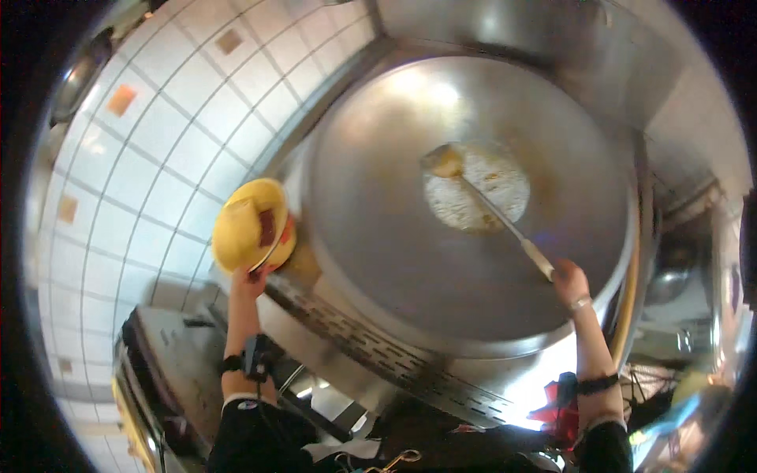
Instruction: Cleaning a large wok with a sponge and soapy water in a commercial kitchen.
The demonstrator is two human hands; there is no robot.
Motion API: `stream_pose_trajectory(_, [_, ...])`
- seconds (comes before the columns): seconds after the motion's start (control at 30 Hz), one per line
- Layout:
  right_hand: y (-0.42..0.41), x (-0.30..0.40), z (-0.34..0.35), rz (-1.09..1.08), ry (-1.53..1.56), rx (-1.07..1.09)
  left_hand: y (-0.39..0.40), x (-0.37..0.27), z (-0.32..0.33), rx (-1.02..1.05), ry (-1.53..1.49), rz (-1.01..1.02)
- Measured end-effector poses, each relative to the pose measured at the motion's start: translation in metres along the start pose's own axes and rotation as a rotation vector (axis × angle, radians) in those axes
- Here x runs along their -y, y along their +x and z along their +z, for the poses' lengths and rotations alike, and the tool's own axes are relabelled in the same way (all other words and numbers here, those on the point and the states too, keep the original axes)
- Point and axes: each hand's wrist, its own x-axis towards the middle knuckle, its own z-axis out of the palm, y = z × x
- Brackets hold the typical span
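Note:
A very large metal wok lies before me with a pool of bubbling, pale liquid near its middle. My right hand grips the light handle end of a long metal ladle. Its bowl rests at the liquid's upper left edge and holds something yellow-brown. At the wok's left, my left hand is at the lower rim of a yellow bucket, near its thin wire handle. A yellow rounded piece, perhaps its lid, covers part of the opening, and something dark red shows inside. The fingers are partly hidden.
White wall tiles rise at the left. A slotted metal drain strip runs along the wok's near side. A dark-sided metal box stands at lower left. Steel panels are behind the wok, and a round metal vessel is at right.

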Motion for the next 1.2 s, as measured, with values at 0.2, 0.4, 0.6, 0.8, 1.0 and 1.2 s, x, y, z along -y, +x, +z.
stream_pose_trajectory(0.2, [0.054,0.028,0.03,0.139,-0.443,0.304,-0.011,-0.008,0.049,-0.174,-0.402,-0.097])
stream_pose_trajectory(0.4, [0.053,0.034,0.038,0.06,-0.607,0.481,-0.035,0.004,0.085,-0.159,-0.914,-0.226])
stream_pose_trajectory(0.6, [0.049,0.025,0.051,0.168,-0.42,0.456,-0.074,0.089,0.186,-0.491,0.64,0.729])
stream_pose_trajectory(0.8, [0.005,0.106,-0.104,0.066,-0.273,0.474,-0.069,0.073,0.226,-0.415,1.193,0.556])
stream_pose_trajectory(1.0, [-0.049,0.111,-0.21,-0.026,-0.504,0.679,-0.074,0.071,0.231,-0.468,1.332,0.523])
stream_pose_trajectory(1.2, [-0.064,0.084,-0.147,0.361,-0.175,0.664,-0.078,0.059,0.235,-0.234,1.535,0.847])
